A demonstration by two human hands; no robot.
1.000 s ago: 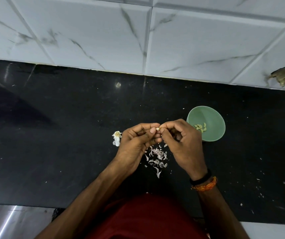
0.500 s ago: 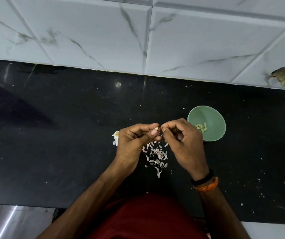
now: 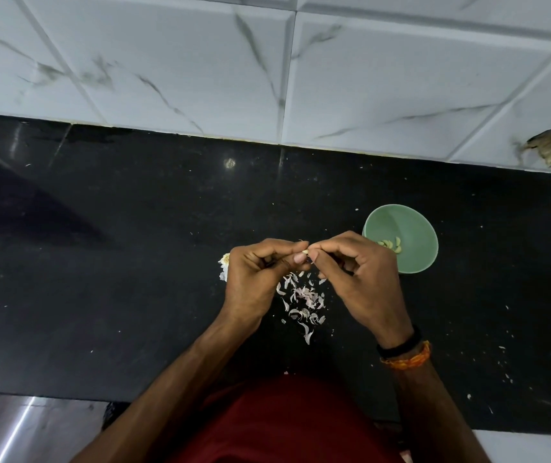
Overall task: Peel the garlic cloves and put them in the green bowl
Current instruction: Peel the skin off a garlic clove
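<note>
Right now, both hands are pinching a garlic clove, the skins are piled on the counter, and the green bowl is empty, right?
Not quite: the bowl isn't empty. The head view shows a few peeled cloves lying in it. The rest is right: the left hand and right hand both pinch a clove, and the skins are piled on the counter.

Green bowl (image 3: 411, 225), black counter (image 3: 133, 262), grey-veined white tiles (image 3: 167, 61), pinkish-white peels (image 3: 304, 299).

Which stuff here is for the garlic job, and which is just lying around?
For the job: garlic clove pinched by left hand and right hand; green bowl with peeled cloves; garlic bulb.

Lying about: peel scraps; wall stain.
</note>
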